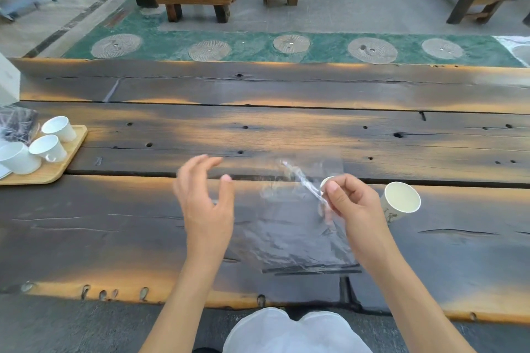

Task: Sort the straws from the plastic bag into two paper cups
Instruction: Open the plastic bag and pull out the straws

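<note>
A clear plastic bag hangs over the dark wooden table, its lower edge near the table's front. My right hand pinches the bag's twisted top corner, with a wrapped straw slanting up and left from the fingers. My left hand hovers to the left of the bag with fingers spread, touching nothing. A white paper cup stands right of my right hand. A second paper cup is mostly hidden behind my right fingers.
At the left edge a wooden tray carries three white ceramic cups, with a dark wrapped bundle behind it. Wooden benches stand on the floor beyond the table. My knees in white cloth show under the front edge.
</note>
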Available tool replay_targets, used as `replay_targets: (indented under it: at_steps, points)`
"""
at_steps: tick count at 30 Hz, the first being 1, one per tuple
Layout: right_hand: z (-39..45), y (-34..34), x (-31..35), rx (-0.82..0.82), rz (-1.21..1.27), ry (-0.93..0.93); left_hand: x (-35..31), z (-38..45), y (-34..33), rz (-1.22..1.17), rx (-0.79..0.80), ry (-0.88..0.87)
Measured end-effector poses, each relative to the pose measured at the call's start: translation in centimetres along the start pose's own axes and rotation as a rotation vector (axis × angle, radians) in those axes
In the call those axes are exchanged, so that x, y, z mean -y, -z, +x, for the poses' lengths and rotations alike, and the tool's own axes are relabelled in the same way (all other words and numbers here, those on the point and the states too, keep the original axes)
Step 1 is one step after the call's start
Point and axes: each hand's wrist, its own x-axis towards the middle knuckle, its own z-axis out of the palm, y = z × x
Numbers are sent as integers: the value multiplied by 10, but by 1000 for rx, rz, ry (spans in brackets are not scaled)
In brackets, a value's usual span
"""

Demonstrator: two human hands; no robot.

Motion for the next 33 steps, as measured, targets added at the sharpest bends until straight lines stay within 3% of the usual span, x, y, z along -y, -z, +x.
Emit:
replay_targets:
  at_steps: [3, 5, 8, 10, 16, 19, 24, 29, 33]
  points:
    - [7, -10, 18, -11, 166, 39, 17, -7, -1, -95, -110, 143]
    - [9, -21, 32, 12, 284, 50, 31, -14, -10, -202, -102, 317]
    - [9, -41, 54, 54, 480, 44, 39, -31, -36, -379, 63, 761]
    - [7, -49, 66, 44, 605, 41, 36, -45, -53, -558, 168, 963]
    - [2, -38, 75, -110, 876, -4, 39, -37, -74, -1224, 381, 1184]
    - [0, -19, 69, -178, 863, -25, 45, -32, -74, -1359, 370, 1206]
    - [3, 36, 59, -184, 684, -9, 66, -23, -55, -1178, 304, 1054]
    - [13, 88, 57, -125, 245, -10, 89, -16, -24, -962, 313, 898]
    - [25, 91, 52, -15, -134, -59, 89, -15, -7, -862, 327, 820]
